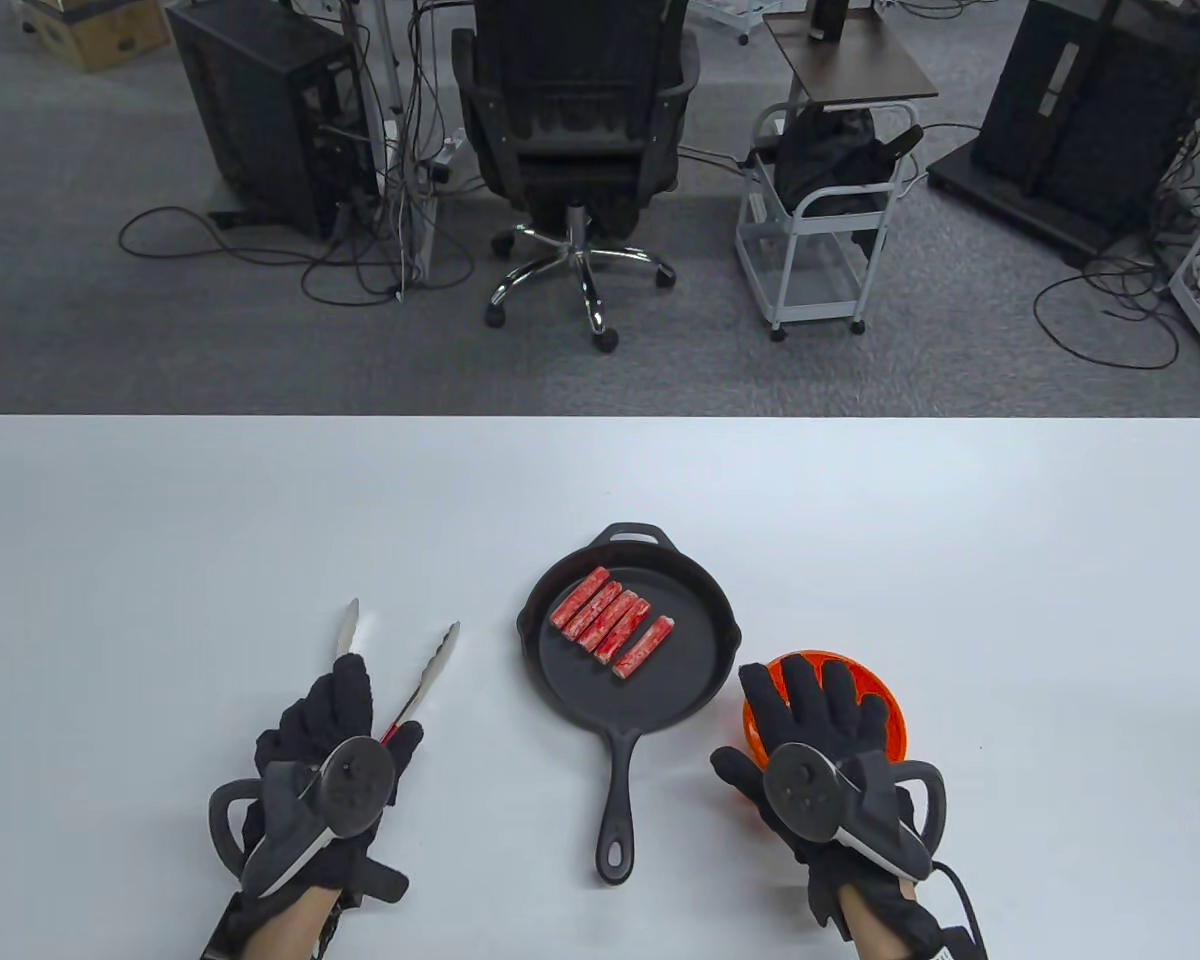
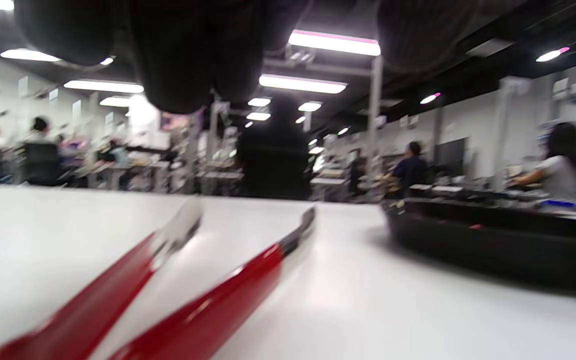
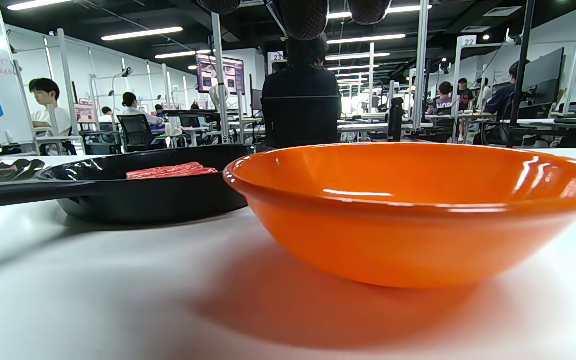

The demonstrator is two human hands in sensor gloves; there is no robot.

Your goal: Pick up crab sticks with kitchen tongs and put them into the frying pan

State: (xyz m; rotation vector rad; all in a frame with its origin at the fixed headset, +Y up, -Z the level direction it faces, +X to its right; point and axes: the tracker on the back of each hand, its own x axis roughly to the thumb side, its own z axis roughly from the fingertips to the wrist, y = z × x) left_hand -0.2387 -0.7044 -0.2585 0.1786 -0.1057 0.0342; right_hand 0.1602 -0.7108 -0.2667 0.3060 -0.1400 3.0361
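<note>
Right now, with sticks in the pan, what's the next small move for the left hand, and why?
Probably lay the tongs down on the table and let go. Five crab sticks already lie in the pan, none show on the table, and the visible part of the orange bowl holds none. The left hand holds the tongs with their tips apart and empty; the right hand rests flat over the bowl.

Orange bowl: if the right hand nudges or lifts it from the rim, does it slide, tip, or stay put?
The orange bowl looks like thin, glossy plastic with nothing visible inside, so probably light. Its base is narrower than its flared rim; a rim push would likely tip it. On the smooth white table it should slide easily. The right hand hovers over it, fingers spread.
</note>
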